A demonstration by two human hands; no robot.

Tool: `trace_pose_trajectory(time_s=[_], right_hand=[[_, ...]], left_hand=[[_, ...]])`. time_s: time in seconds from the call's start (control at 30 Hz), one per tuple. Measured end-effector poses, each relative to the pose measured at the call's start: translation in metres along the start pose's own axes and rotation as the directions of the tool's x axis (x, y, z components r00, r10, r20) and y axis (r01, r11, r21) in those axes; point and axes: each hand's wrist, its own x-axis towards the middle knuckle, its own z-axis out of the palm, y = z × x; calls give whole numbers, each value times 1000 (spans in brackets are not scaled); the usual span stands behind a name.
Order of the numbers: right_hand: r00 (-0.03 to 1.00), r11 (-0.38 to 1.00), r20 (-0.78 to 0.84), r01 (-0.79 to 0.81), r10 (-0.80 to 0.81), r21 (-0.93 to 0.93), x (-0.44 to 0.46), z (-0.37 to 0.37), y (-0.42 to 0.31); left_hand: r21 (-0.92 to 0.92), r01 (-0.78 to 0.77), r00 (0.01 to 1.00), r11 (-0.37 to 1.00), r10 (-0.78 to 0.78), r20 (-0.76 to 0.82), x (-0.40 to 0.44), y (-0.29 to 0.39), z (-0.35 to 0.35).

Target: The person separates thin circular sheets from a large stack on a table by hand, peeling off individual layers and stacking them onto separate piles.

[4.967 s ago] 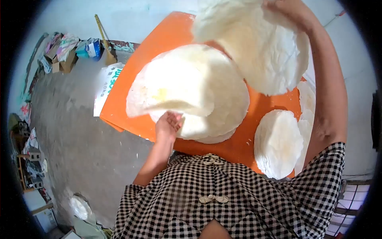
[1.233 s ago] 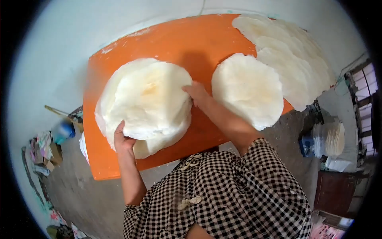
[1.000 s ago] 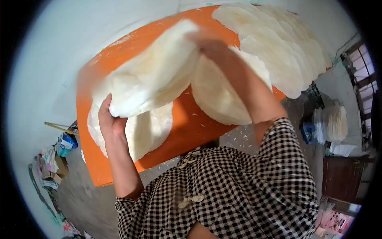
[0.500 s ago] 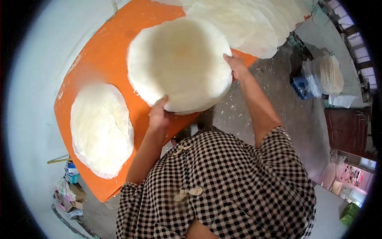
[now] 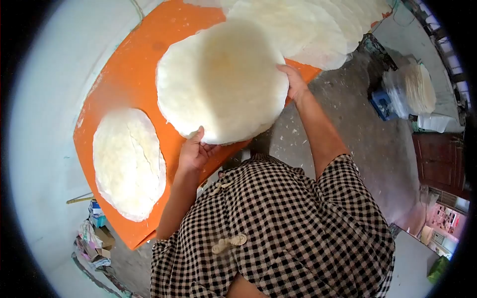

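Observation:
A thick stack of thin, round, off-white sheets [image 5: 184, 94], like rice paper, is held between my two hands at the orange table's near edge. My left hand [image 5: 195, 153] grips its lower left rim, thumb on top and fingers partly under the edge. At the right rim is my right hand [image 5: 294, 82], its thumb over the top sheet and the other fingers mostly hidden below. A second pile of pale sheets [image 5: 130, 164], with a crack across its top, lies on the table to the left. A dark blurred patch covers the middle of the held stack.
The orange tabletop [image 5: 112, 89] runs along a white wall. Many overlapping sheets [image 5: 318, 30] spread over its far right end. On the floor to the right are a blue crate [image 5: 382, 104] and a plastic-wrapped stack [image 5: 417, 89]. Cardboard boxes [image 5: 103, 239] lie at lower left.
The held stack's outline has shifted slightly, and its edges look more even. My left hand has slid down a little, with its fingers now showing under the rim. My right hand stays at the right rim.

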Motion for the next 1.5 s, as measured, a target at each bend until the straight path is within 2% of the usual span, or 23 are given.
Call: trace_pose_trajectory(time_s=[0.07, 0.17, 0.2, 0.27, 0.3, 0.33, 0.37, 0.43, 0.5, 0.57, 0.67, 0.77, 0.87, 0.93, 1.03, 1.17, 1.2, 1.23, 1.27, 1.33, 1.43, 1.47, 1.5], right_hand=[[999, 999, -8, 52, -52, -5, 3, -5, 3], [994, 966, -76, 55, -77, -254, -5, 5, -7], [960, 802, -121, 139, -254, -580, -15, 20, -14], [812, 191, -13, 121, -583, -974, -50, 59, -31], [718, -5, 180, 238, -672, -971, -63, 75, -30], [594, -206, 366, 321, -716, -924, -75, 92, -26], [448, -404, 538, 364, -714, -839, -86, 107, -16], [557, -354, 620, 517, -553, -780, -109, 134, 21], [605, -381, 696, 582, -387, -718, -130, 153, 42], [625, -400, 710, 590, -325, -702, -133, 146, 69], [640, -433, 718, 584, -275, -687, -138, 141, 95], [629, -442, 731, 594, -265, -672, -144, 141, 99], [668, -404, 704, 591, -241, -699, -156, 147, 97], [680, -371, 697, 601, -227, -707, -161, 145, 100], [667, -434, 708, 580, -233, -689, -162, 143, 104], [689, -456, 689, 551, -225, -699, -150, 136, 111], [684, -488, 695, 539, -222, -687, -147, 133, 112], [679, -519, 702, 530, -214, -670, -143, 132, 113], [651, -535, 726, 541, -221, -649, -136, 133, 112], [605, -577, 759, 541, -240, -613, -122, 135, 105], [617, -626, 770, 539, -162, -564, -118, 155, 82], [620, -603, 769, 556, -157, -572, -117, 158, 76], [623, -576, 767, 574, -155, -582, -118, 161, 74]], left_hand=[[12, -11, 1000, 1000, 11, -28, -2, -4, 3], [50, -75, 996, 996, 72, 53, 8, -6, -13], [-4, -61, 998, 998, 61, 10, 2, -5, -9], [251, -51, 992, 967, 78, -101, -19, 13, -10], [373, -26, 983, 927, 91, -159, -30, 20, -15], [483, -211, 920, 850, 339, -196, -38, 26, -21], [561, -363, 833, 744, 529, -163, -41, 36, -24], [677, -588, 565, 443, 824, -48, -39, 58, -27], [755, -654, 356, 55, 902, 243, -23, 90, -19], [827, -516, 318, -221, 848, 425, -8, 112, 8], [746, -82, 293, -661, 699, 652, 46, 124, 9], [794, -86, 444, -601, 691, 571, 77, 115, -11], [828, -188, 473, -528, 690, 547, 81, 103, -16], [840, -206, 468, -503, 703, 536, 81, 94, -20], [832, -251, 431, -495, 712, 554, 87, 90, -20], [808, -289, 281, -513, 762, 584, 103, 90, -22], [810, -310, 286, -497, 764, 578, 110, 88, -24], [858, -258, 444, -445, 734, 514, 105, 93, -18], [864, -256, 501, -433, 706, 501, 103, 100, -15], [868, -211, 461, -450, 737, 494, 108, 106, -10], [891, -288, 578, -351, 678, 454, 75, 106, -26], [886, -273, 621, -375, 635, 460, 70, 97, -42], [864, -425, 549, -271, 682, 484, 44, 87, -65]])
